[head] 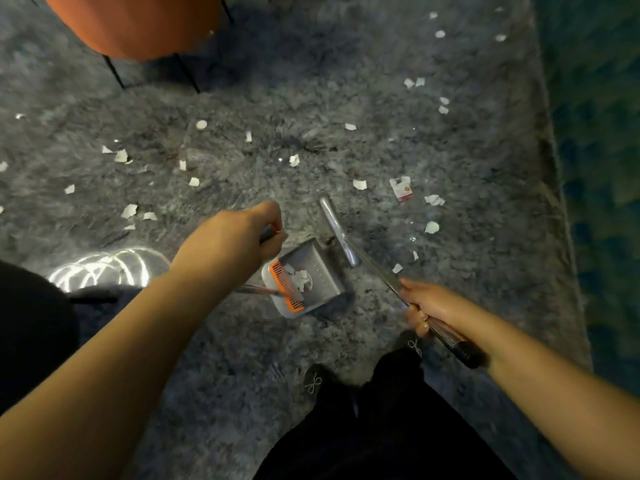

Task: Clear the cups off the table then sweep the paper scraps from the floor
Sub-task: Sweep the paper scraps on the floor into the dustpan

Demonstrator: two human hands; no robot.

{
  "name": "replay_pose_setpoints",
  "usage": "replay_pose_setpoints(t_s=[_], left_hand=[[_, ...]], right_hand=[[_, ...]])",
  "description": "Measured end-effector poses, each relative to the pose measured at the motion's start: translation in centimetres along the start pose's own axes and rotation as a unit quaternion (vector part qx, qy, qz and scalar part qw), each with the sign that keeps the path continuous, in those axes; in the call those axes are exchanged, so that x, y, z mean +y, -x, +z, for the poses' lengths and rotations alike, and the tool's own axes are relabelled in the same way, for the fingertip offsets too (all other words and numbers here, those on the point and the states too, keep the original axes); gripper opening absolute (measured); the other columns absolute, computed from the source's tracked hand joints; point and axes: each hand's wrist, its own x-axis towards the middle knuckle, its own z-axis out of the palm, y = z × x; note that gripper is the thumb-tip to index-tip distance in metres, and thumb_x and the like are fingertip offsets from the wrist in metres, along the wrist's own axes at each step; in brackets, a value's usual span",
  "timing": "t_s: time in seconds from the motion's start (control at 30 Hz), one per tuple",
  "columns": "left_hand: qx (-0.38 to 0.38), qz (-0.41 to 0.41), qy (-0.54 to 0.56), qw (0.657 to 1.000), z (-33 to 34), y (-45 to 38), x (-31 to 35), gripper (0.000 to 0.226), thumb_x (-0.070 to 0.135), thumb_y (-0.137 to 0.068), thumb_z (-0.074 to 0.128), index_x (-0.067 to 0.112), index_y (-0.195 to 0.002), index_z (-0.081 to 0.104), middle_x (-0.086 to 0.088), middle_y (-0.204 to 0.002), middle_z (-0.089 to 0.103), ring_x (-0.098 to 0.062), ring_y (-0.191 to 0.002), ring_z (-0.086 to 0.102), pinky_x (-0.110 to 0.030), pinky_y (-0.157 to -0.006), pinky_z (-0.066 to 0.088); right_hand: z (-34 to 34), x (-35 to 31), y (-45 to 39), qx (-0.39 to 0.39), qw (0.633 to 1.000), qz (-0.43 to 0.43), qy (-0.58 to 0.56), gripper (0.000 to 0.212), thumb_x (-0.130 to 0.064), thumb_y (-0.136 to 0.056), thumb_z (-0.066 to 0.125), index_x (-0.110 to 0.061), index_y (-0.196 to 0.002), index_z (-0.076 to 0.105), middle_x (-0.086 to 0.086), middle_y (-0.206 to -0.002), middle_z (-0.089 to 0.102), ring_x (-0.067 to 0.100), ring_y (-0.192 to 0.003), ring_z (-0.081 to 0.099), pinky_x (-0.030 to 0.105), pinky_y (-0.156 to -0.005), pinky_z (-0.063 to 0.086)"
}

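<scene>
White paper scraps (360, 184) lie all over the fluffy grey rug (277, 98). A few sit in the grey dustpan (306, 278) (it has an orange comb edge), which rests on the rug in the middle. The left hand (235, 237) grips the dustpan's handle. The right hand (427, 304) grips the broom stick (377, 271), and the broom head (337, 232) touches the rug just beside the dustpan. An orange chair (138, 22) stands at the far left.

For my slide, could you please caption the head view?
Left hand holds the dustpan, right hand grips the broom; paper scraps litter the grey rug.
</scene>
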Motion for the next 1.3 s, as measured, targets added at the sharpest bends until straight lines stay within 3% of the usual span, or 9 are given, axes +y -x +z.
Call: replay_pose_setpoints(t_s=[0.07,0.17,0.23,0.37,0.5,0.63,0.83,1.13,1.3], left_hand=[[-0.014,0.023,-0.005,1.0,0.8,-2.0,2.2,0.015,0.04,-0.091,0.059,0.028,-0.093,0.051,0.005,-0.06,0.048,-0.025,-0.059,0.054,-0.033,-0.053,0.046],[-0.026,0.064,-0.01,0.998,2.0,-4.9,5.6,0.016,0.04,-0.094,0.056,0.026,-0.094,0.05,0.003,-0.062,0.05,-0.026,-0.06,0.052,-0.028,-0.048,0.037],[-0.04,0.086,-0.005,0.996,2.9,-6.8,7.9,0.015,0.039,-0.095,0.055,0.026,-0.095,0.049,-0.003,-0.069,0.057,-0.029,-0.064,0.056,-0.032,-0.051,0.044],[-0.046,0.113,-0.009,0.993,5.2,-10.2,12.6,0.015,0.037,-0.095,0.055,0.024,-0.093,0.047,-0.003,-0.068,0.055,-0.031,-0.063,0.054,-0.034,-0.052,0.044],[-0.055,0.1,-0.015,0.993,7.4,-12.7,15.8,0.017,0.038,-0.096,0.053,0.024,-0.09,0.045,0.002,-0.064,0.049,-0.027,-0.06,0.05,-0.029,-0.049,0.033],[-0.071,0.098,-0.043,0.992,9.3,-15.0,19.2,0.018,0.039,-0.096,0.051,0.024,-0.091,0.042,-0.001,-0.07,0.052,-0.029,-0.064,0.052,-0.03,-0.051,0.039],[-0.064,0.074,-0.039,0.994,9.8,-17.5,20.9,0.021,0.041,-0.095,0.054,0.032,-0.084,0.038,0.006,-0.061,0.045,-0.024,-0.057,0.048,-0.028,-0.049,0.033],[-0.051,0.08,-0.07,0.993,10.0,-17.4,23.1,0.017,0.04,-0.096,0.053,0.023,-0.094,0.049,0.002,-0.063,0.049,-0.027,-0.059,0.052,-0.027,-0.047,0.034],[-0.066,0.073,-0.066,0.993,9.4,-17.9,22.9,0.015,0.037,-0.095,0.055,0.024,-0.095,0.047,-0.001,-0.064,0.051,-0.027,-0.059,0.053,-0.036,-0.051,0.048]], right_hand=[[-2.6,0.4,0.6,0.018,0.999,-0.008,-0.026,0.034,-0.008,-0.103,0.035,-0.01,-0.135,0.044,0.001,-0.049,0.034,0.003,-0.027,0.028,0.009,-0.031,0.025],[-6.7,0.9,1.2,0.036,0.997,0.001,-0.069,0.035,-0.008,-0.103,0.033,-0.016,-0.135,0.045,-0.002,-0.042,0.032,0.004,-0.026,0.027,0.009,-0.031,0.025],[-9.4,1.1,1.3,0.051,0.995,0.002,-0.087,0.035,-0.006,-0.103,0.032,-0.017,-0.134,0.046,-0.003,-0.039,0.032,0.004,-0.025,0.027,0.009,-0.03,0.025],[-14.7,1.3,1.1,0.075,0.99,0.012,-0.122,0.036,-0.005,-0.103,0.031,-0.017,-0.133,0.048,0.002,-0.052,0.034,0.004,-0.027,0.03,0.011,-0.029,0.027],[-18.5,1.6,0.7,0.095,0.986,0.017,-0.137,0.033,-0.007,-0.103,0.033,-0.016,-0.128,0.051,0.0,-0.044,0.04,0.005,-0.029,0.034,0.013,-0.029,0.028],[-22.6,1.3,-0.8,0.111,0.986,0.034,-0.122,0.035,-0.006,-0.102,0.033,-0.017,-0.13,0.052,0.004,-0.051,0.04,0.007,-0.029,0.036,0.013,-0.03,0.029],[-25.1,0.9,-3.4,0.088,0.99,0.058,-0.09,0.038,-0.006,-0.102,0.032,-0.014,-0.136,0.046,0.003,-0.047,0.038,0.005,-0.028,0.034,0.012,-0.031,0.03],[-24.3,0.6,-4.2,-0.023,0.991,0.105,-0.083,0.038,-0.007,-0.102,0.035,-0.024,-0.136,0.041,-0.002,-0.041,0.035,0.005,-0.031,0.031,0.013,-0.032,0.029],[-24.8,0.2,-3.4,-0.024,0.992,0.09,-0.084,0.042,-0.013,-0.102,0.039,-0.027,-0.142,0.039,-0.002,-0.045,0.037,0.005,-0.033,0.033,0.015,-0.032,0.03]])
